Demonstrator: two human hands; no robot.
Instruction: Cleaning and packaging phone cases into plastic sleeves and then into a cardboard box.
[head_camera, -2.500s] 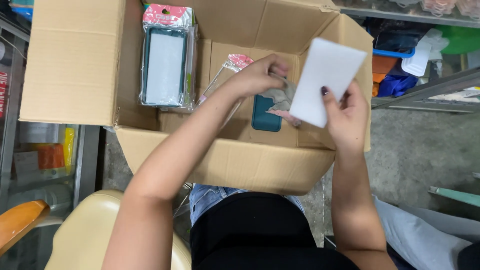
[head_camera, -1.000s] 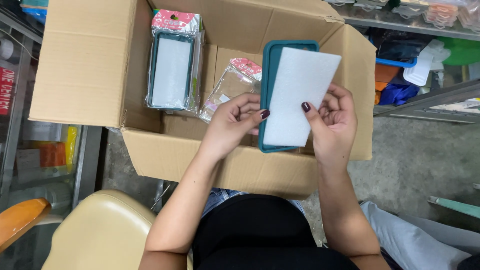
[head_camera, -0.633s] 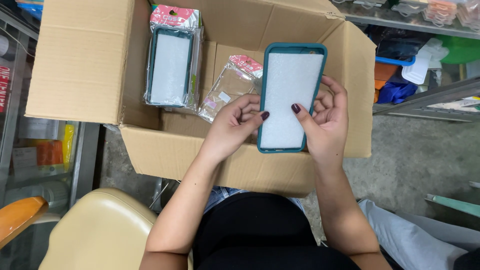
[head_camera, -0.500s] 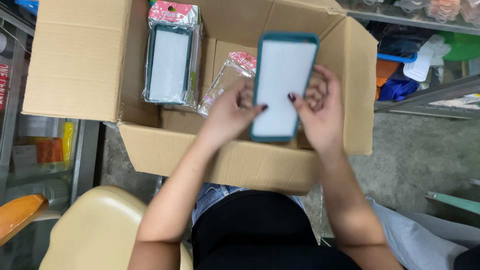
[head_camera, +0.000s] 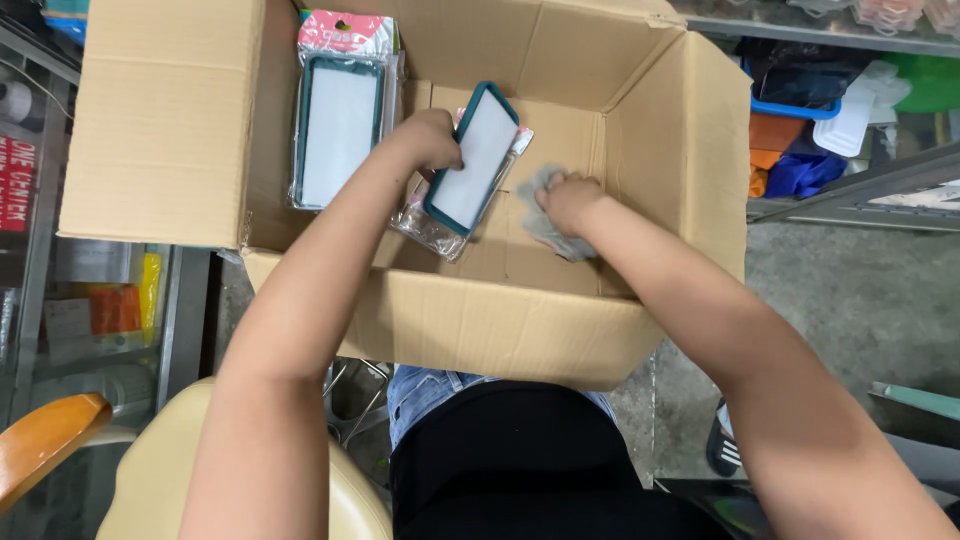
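Observation:
An open cardboard box (head_camera: 640, 130) stands in front of me. My left hand (head_camera: 428, 140) holds a teal phone case with a white card insert (head_camera: 472, 160), tilted, down inside the box. My right hand (head_camera: 566, 200) reaches to the box floor and is closed on a crumpled clear plastic bag (head_camera: 540, 215). A packaged teal case with a pink header (head_camera: 342, 115) leans against the left inner wall. Under the held case lies another clear packet (head_camera: 432, 225).
A cream seat (head_camera: 170, 470) and an orange chair edge (head_camera: 45, 445) are at lower left. Metal shelving with blue, orange and green items (head_camera: 800, 150) runs along the right. A grey concrete floor (head_camera: 860, 300) lies beyond the box.
Both hands held the case with its white insert up above the box; now the left hand alone has lowered it into the box and the right hand has dropped to the plastic bag.

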